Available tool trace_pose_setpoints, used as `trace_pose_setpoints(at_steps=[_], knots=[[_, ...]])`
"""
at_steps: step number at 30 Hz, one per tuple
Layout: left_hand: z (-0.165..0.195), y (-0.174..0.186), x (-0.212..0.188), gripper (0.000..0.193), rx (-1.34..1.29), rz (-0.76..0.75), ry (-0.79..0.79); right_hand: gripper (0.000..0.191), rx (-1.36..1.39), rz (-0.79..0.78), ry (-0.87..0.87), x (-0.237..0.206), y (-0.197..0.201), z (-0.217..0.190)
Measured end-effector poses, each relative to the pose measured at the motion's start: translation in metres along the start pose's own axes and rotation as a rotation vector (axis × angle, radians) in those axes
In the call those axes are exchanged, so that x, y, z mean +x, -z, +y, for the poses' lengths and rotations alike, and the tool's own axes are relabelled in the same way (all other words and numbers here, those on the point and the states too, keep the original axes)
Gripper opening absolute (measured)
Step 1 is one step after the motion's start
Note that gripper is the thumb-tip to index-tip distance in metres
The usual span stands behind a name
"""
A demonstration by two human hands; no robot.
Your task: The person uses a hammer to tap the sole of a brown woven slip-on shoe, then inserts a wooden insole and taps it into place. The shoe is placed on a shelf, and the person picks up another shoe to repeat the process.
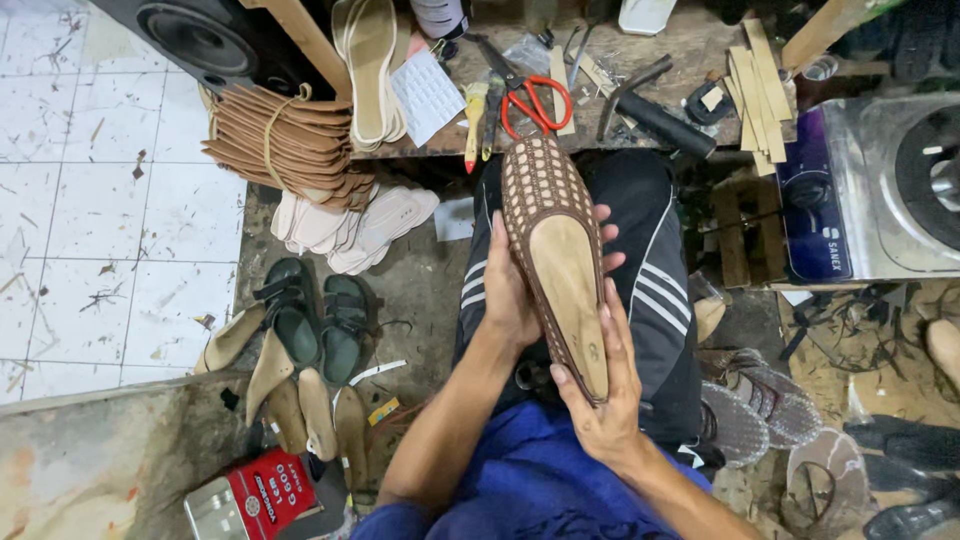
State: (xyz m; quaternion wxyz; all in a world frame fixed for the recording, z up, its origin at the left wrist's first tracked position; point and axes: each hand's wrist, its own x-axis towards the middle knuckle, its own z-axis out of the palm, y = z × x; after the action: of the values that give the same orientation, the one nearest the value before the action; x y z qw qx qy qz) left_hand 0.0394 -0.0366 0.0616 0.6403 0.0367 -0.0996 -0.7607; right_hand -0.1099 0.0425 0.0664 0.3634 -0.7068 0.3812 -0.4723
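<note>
I hold a brown woven shoe upper stretched over a tan wooden last, sole side up, above my lap. My left hand grips its left side near the middle, fingers wrapped under it. My right hand cups the heel end from below, thumb along the left edge of the heel. The toe points away from me toward the low workbench.
On the bench lie red-handled scissors, a brush, a hammer, insoles and wood strips. Stacked soles, green sandals and a red tin sit at left; a machine at right.
</note>
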Motion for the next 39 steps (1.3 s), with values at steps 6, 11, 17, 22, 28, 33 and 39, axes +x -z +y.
trace_pose_setpoints(at_steps=[6,11,17,22,28,33,39], knots=[[0.034,-0.008,0.009,0.082,0.065,-0.118,-0.036,0.075,-0.025,0.006,0.190,-0.019,-0.005,0.012],[0.026,-0.011,-0.001,0.078,0.115,-0.098,-0.078,0.071,0.105,0.004,0.097,-0.020,-0.008,0.005],[0.044,-0.040,-0.003,0.064,0.322,0.046,-0.078,0.063,1.337,0.046,-0.552,-0.015,0.009,0.016],[0.013,-0.047,-0.009,0.040,0.657,0.265,-0.187,0.049,2.114,-0.039,-1.043,-0.018,0.007,0.053],[-0.002,-0.044,-0.007,0.035,0.742,0.340,-0.228,0.057,2.138,-0.064,-1.041,-0.031,-0.003,0.076],[-0.001,-0.039,-0.008,0.034,0.789,0.320,-0.238,0.056,2.174,-0.139,-1.027,-0.028,-0.002,0.078],[-0.008,-0.011,-0.010,0.041,0.697,0.304,-0.285,0.051,2.140,-0.112,-1.008,-0.023,-0.002,0.070]])
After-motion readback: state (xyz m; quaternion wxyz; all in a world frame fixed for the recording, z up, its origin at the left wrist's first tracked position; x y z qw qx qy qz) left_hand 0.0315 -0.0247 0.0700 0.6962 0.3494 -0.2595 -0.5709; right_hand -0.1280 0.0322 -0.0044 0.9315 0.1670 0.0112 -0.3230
